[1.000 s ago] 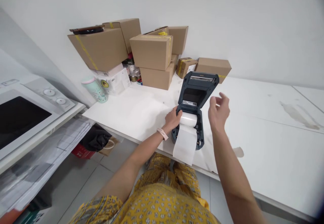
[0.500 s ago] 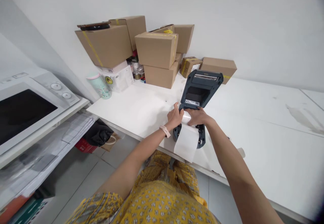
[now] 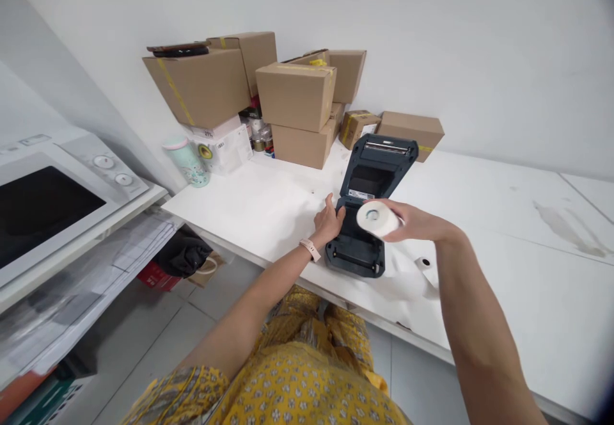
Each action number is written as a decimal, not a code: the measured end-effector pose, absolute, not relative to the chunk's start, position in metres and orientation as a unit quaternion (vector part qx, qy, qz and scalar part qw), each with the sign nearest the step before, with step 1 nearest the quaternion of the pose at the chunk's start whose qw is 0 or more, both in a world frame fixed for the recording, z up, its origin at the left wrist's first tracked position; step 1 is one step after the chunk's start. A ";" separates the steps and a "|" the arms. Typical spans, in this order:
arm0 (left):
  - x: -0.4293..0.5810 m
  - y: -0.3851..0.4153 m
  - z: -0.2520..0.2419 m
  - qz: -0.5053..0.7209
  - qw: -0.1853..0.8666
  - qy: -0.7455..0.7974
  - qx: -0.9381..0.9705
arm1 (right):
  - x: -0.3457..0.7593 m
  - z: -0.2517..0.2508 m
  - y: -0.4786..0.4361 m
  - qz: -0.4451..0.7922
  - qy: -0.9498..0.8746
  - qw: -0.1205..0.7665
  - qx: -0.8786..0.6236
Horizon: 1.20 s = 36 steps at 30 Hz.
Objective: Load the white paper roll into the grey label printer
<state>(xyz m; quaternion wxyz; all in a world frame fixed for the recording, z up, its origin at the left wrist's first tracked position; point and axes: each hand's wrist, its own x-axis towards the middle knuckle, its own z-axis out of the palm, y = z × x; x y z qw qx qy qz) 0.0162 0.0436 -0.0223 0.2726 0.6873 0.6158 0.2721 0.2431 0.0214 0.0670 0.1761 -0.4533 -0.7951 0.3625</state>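
We held a thick, cylindrical white paper roll (image 3: 377, 219) in our right hand (image 3: 417, 221), thumb and fingers pinching it from its right side. One round end, with its core hole, faced the camera, and the roll hung tilted above the right part of a dark blue-grey plastic label printer (image 3: 355, 266), just in front of the hinge.

The printer stood near the front edge of a long white table (image 3: 259, 214). Its dark lid (image 3: 378, 166) was raised and leaned back towards the wall, and the bay below lay uncovered. Our left hand (image 3: 328, 221), with a pale pink band (image 3: 311, 249) at the wrist, was at the printer's left rim: the thumb touched the edge and a forefinger stuck up apart from it. We could not tell whether that hand gripped the rim or merely rested there.

To the right of the printer, a small white roll with a dark hole (image 3: 425, 263) lay on the table, near our right forearm. Farther back on the left we had stacked brown cardboard boxes (image 3: 297, 100) and a mint-green tumbler with a pink lid (image 3: 189, 164), well apart from both hands.
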 end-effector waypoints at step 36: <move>0.020 0.045 -0.019 0.261 0.238 0.614 0.706 | 0.350 -0.044 -0.079 0.505 -0.520 0.303 -0.619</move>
